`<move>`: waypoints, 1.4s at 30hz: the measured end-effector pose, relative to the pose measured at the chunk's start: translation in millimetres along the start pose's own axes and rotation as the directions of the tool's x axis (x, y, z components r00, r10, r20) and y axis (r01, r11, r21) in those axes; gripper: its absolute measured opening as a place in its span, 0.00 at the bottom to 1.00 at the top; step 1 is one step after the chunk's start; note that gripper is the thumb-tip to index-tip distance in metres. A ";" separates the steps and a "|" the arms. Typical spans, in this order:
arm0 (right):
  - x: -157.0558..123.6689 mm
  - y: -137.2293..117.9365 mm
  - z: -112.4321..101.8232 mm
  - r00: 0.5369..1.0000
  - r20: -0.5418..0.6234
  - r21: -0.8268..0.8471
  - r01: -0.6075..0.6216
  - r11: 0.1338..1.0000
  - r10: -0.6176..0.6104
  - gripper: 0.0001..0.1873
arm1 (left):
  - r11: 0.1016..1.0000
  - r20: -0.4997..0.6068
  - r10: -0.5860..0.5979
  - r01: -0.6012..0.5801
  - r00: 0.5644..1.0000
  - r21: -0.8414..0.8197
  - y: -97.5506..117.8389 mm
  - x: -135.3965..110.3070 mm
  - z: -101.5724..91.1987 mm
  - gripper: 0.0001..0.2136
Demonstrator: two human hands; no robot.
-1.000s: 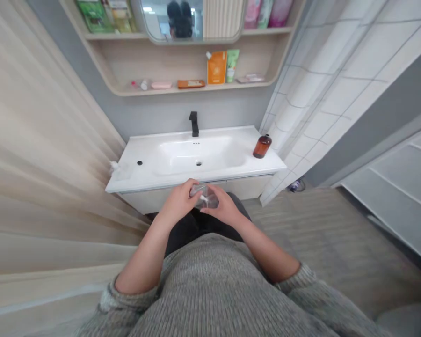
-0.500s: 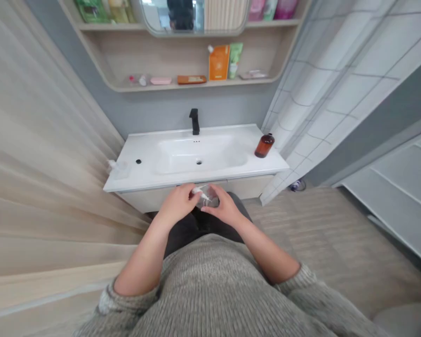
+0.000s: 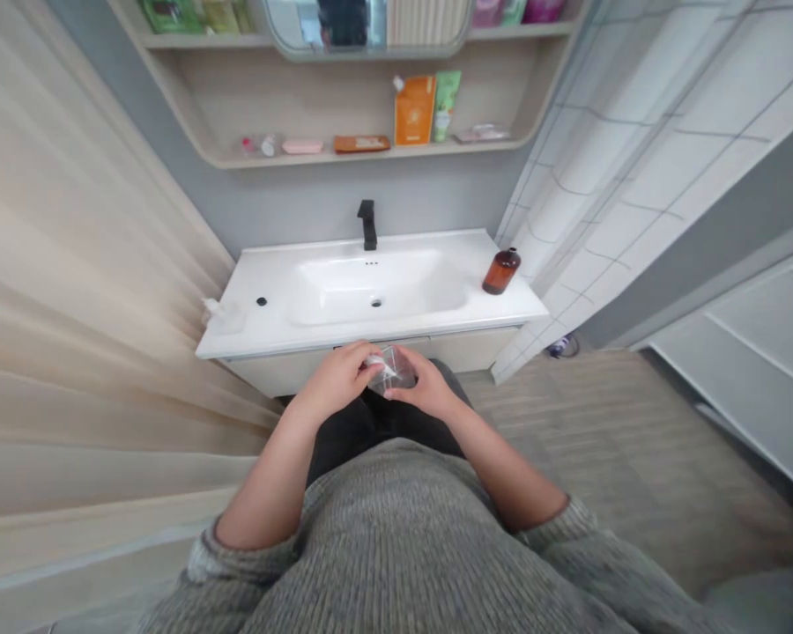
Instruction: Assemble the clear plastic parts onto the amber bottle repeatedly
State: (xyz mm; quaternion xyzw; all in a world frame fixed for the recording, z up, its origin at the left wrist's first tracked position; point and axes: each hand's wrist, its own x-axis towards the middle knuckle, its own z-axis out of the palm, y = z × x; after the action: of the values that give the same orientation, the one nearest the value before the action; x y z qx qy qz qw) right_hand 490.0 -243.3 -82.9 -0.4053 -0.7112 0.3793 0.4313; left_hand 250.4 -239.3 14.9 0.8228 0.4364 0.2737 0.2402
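A small clear plastic container (image 3: 394,371) sits between my hands, low over my lap and just in front of the white vanity. My left hand (image 3: 336,380) grips its left side, and a white strip or tab (image 3: 375,361) shows at the fingertips. I cannot tell what that white piece is. My right hand (image 3: 425,385) wraps around the container's right side and lower edge. Both hands hold it in front of the vanity's cabinet front (image 3: 291,374).
A white washbasin counter (image 3: 370,339) with a black faucet (image 3: 368,224) stands ahead. An amber bottle (image 3: 500,271) is on its right end, and a clear item (image 3: 222,316) on its left. Beige curtain fills the left, a tiled shower curtain the right, with shelves above.
The view has tilted slightly, so the shelves sit higher in the picture. My hands stay close together on the clear container, which has turned a little between them.
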 end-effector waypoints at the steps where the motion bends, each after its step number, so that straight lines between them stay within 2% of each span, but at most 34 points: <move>1: 0.1 0.3 -0.5 1.000 0.001 0.019 -0.007 1.000 0.007 0.52 | 1.000 -0.020 -0.002 0.001 1.000 -0.010 -1.0 0.4 1.3 0.08; 4: 0.9 -2.0 -0.8 0.999 -0.052 0.016 -0.009 1.000 0.009 0.52 | 0.996 -0.097 -0.073 0.068 0.993 -0.055 -3.8 2.3 6.7 0.07; 6: 1.7 -3.6 -0.6 0.997 -0.082 0.005 -0.005 1.000 0.005 0.52 | 0.991 -0.109 -0.109 0.100 0.988 -0.091 -5.3 2.9 9.4 0.07; 8: 2.7 -2.8 -0.3 0.999 -0.049 0.069 -0.018 0.997 0.022 0.53 | 0.989 -0.087 -0.095 0.084 0.992 -0.125 -6.1 2.0 10.2 0.06; 12: 6.2 7.2 1.7 0.993 0.097 0.330 -0.095 0.939 0.066 0.54 | 0.982 -0.083 -0.074 0.058 0.994 -0.179 -7.9 -0.8 9.6 0.07; 14: 9.8 13.0 3.7 0.993 0.084 0.370 -0.106 0.923 0.080 0.54 | 0.976 -0.133 -0.097 0.068 0.986 -0.206 -11.1 -0.3 10.0 0.08; 18: 20.5 16.7 8.4 0.996 0.006 0.261 -0.087 0.961 0.089 0.54 | 0.970 -0.213 -0.090 0.038 0.973 -0.238 -22.9 3.7 11.8 0.08; 22: 32.9 10.1 12.8 0.997 0.074 0.158 -0.035 0.987 0.024 0.54 | 0.962 -0.198 -0.099 0.043 0.975 -0.270 -37.4 5.0 11.9 0.08; 24: 41.3 10.1 11.2 0.994 0.110 0.119 0.014 0.993 -0.027 0.54 | 0.967 -0.199 -0.121 0.070 0.973 -0.245 -48.2 6.1 5.0 0.08; 26: 53.6 16.8 4.1 0.994 0.098 0.070 0.048 0.996 -0.055 0.51 | 0.977 -0.250 -0.175 0.138 0.952 -0.160 -64.4 10.2 -12.8 0.09; 29: 82.2 40.2 -17.5 0.999 -0.025 -0.023 0.020 1.000 -0.021 0.35 | 0.946 -0.408 -0.276 0.322 0.870 0.045 -98.2 25.9 -64.2 0.12; 31: 107.0 60.1 -35.8 0.992 -0.127 -0.102 -0.032 0.994 0.019 0.26 | 0.873 -0.471 -0.325 0.452 0.820 0.184 -123.4 43.6 -109.6 0.14; 33: 133.3 79.3 -53.3 0.985 -0.169 -0.189 -0.078 0.979 0.046 0.21 | 0.766 -0.498 -0.379 0.566 0.780 0.305 -147.9 66.0 -154.5 0.15; 36: 167.7 102.5 -73.5 0.975 -0.191 -0.288 -0.164 0.943 0.111 0.16 | 0.617 -0.486 -0.431 0.641 0.761 0.456 -181.9 101.9 -205.0 0.18; 39: 188.0 119.2 -84.6 0.942 -0.261 -0.302 -0.288 0.909 0.211 0.15 | 0.496 -0.428 -0.533 0.679 0.730 0.541 -214.2 130.8 -228.2 0.19; 42: 193.1 131.2 -89.0 0.921 -0.287 -0.256 -0.339 0.905 0.263 0.16 | 0.404 -0.373 -0.598 0.668 0.710 0.625 -245.1 147.8 -230.9 0.19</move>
State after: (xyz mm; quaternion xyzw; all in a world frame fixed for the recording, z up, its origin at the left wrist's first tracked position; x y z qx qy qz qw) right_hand 546.9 -1.6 -110.1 -0.6155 -0.6299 0.2758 0.3851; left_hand 23.6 45.8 64.8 0.6056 0.7948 0.0033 -0.0389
